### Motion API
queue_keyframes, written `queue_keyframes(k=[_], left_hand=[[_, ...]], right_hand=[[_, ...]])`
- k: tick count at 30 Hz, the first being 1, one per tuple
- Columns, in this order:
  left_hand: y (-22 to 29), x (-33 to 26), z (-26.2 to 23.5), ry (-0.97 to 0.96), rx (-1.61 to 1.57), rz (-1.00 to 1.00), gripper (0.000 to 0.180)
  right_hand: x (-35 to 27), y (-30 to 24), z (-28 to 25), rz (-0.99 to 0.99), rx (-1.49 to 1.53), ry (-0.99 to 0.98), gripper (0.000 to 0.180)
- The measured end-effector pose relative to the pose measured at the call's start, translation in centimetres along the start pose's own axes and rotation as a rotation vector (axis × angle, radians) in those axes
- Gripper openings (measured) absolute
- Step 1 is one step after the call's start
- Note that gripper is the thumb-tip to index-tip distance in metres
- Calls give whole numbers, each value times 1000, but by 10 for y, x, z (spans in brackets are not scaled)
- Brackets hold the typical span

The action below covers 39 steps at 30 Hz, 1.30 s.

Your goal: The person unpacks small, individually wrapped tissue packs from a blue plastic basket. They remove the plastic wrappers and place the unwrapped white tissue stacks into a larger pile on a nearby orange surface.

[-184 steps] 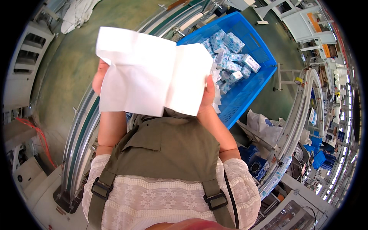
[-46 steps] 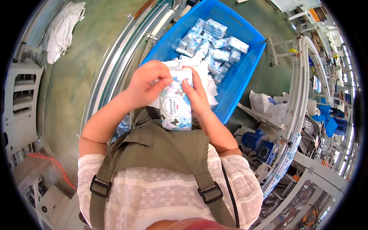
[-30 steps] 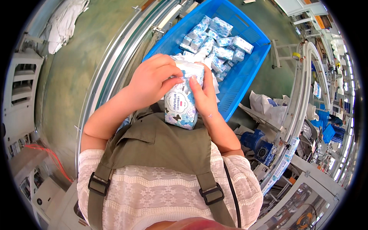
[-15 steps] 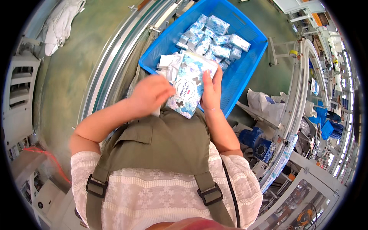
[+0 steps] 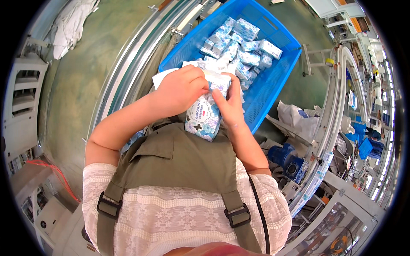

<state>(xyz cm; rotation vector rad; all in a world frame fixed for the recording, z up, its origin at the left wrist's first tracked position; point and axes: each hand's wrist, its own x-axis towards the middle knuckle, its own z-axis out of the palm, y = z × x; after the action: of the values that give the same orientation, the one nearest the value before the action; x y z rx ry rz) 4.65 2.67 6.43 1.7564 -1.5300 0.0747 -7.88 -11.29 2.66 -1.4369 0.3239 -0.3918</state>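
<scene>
A soft pack (image 5: 204, 119) of tissues, wrapped in glossy film printed pale blue and lilac with flowers, a dark butterfly and a white oval label, stands roughly upright, its lower end resting against the olive-green apron (image 5: 179, 166) at the person's chest. Its upper end is crumpled white film, partly hidden by the fingers.

The left hand (image 5: 181, 87) is curled over the top left of the pack, fingers closed on the upper edge and thumb pressed to the front face. The right hand (image 5: 230, 104) lies along the pack's right side, fingers bent inward and closed on the same upper end, so that both hands clamp the pack between them; the fingertips of the two hands nearly meet above the label.

A sheet of white paper (image 5: 164, 77) sticks out from behind the left hand, on its far side.

Beyond both hands stands a blue plastic crate (image 5: 273, 81), its near rim just behind the knuckles. It holds many smaller packs (image 5: 239, 45) in the same blue-and-white print, heaped toward its far left corner.

To the left of the left forearm run curved grey metal rails (image 5: 124, 81) over a green floor (image 5: 85, 72). To the right of the right forearm lie a blue motor (image 5: 290, 160) and a crumpled white bag (image 5: 299, 119).
</scene>
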Motion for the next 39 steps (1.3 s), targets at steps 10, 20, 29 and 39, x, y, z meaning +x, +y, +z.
queue_keyframes(k=[10,20,29,39], left_hand=[[21,-65,18,-663,-296,-5,7],[4,-22,33,155,-99,-438,56],[-10,-47,47,17,184,-288,59],[-13,-47,10,-308,427,-109,54]], right_hand=[[27,57,-46,250,258,560,42],[4,6,11,-77,-256,329,60],[-7,8,16,-33,-490,228,98],[4,13,7,-46,-542,54,75]])
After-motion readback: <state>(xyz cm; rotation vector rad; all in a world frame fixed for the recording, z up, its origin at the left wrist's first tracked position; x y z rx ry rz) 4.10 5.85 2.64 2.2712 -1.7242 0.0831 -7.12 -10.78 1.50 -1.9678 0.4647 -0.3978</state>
